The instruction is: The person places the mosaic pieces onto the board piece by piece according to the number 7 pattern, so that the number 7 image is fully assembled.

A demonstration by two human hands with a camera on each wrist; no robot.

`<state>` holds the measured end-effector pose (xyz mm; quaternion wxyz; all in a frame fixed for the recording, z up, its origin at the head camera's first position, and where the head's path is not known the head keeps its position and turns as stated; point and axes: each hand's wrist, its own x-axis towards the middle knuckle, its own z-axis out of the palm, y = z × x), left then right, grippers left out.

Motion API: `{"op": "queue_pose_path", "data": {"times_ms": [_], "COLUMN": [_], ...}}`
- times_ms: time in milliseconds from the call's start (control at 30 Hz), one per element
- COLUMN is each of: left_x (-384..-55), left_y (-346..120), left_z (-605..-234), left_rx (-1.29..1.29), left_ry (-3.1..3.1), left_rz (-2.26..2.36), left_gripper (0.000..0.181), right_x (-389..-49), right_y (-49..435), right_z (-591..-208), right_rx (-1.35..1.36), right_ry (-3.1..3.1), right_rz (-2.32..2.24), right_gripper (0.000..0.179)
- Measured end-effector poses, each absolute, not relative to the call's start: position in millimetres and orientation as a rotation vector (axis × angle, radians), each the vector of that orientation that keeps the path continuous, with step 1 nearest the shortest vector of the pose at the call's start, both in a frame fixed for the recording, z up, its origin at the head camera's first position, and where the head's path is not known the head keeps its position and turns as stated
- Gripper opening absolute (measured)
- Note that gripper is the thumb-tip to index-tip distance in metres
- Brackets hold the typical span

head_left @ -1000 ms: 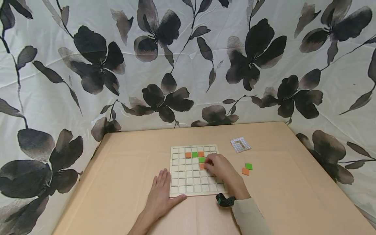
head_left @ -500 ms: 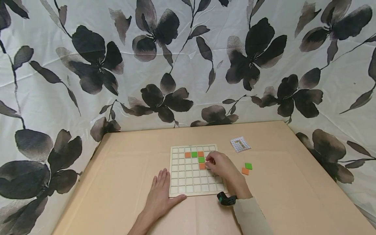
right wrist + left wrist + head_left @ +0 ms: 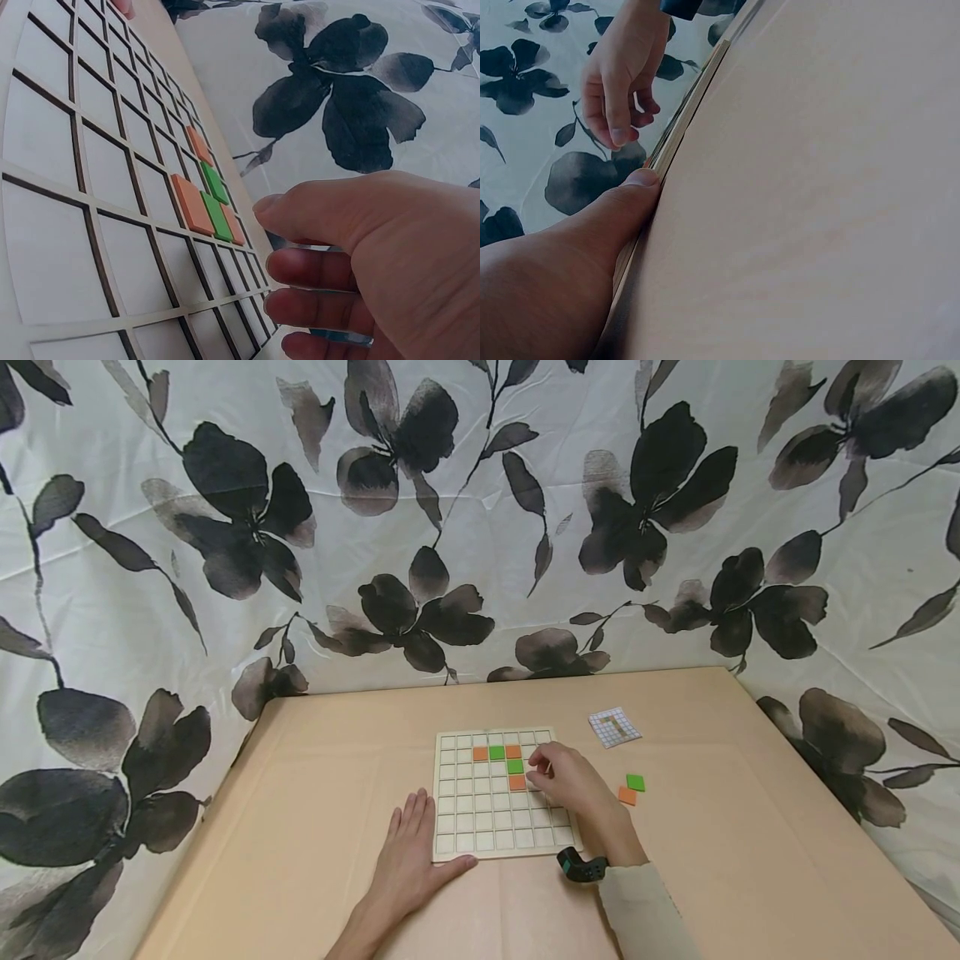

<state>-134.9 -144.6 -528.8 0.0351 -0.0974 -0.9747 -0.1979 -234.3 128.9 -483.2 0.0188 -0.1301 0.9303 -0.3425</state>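
A pale square grid board lies on the table, with several orange and green tiles seated in its upper right cells. The nearest is an orange tile, just left of my right fingertips; in the right wrist view it is the closest orange tile. My right hand hovers over the board's right side. Its fingers are loosely bent, and the right wrist view shows thumb and fingers apart with nothing between them. My left hand lies flat along the board's left edge, thumb against the near edge.
Right of the board lie a loose green tile and a loose orange tile, touching or nearly so. Farther back is a small card printed with a coloured grid pattern. A floral cloth hangs behind the table.
My right hand has shifted slightly right and back from the lower orange tile, and its fingertips have come away from it. The left hand and the board have stayed put.
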Motion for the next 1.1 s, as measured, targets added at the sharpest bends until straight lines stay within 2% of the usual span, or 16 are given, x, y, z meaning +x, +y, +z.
{"op": "queue_pose_path", "data": {"times_ms": [1100], "left_x": [-133.7], "left_y": [-146.3], "left_z": [-527.6], "left_rx": [-0.314], "left_ry": [-2.975], "left_rz": [-0.583], "left_gripper": [0.116], "right_x": [-226.1], "right_y": [137.8], "right_z": [-479.3], "right_rx": [-0.355], "right_ry": [2.920], "right_rz": [-1.029], "right_gripper": [0.016]}}
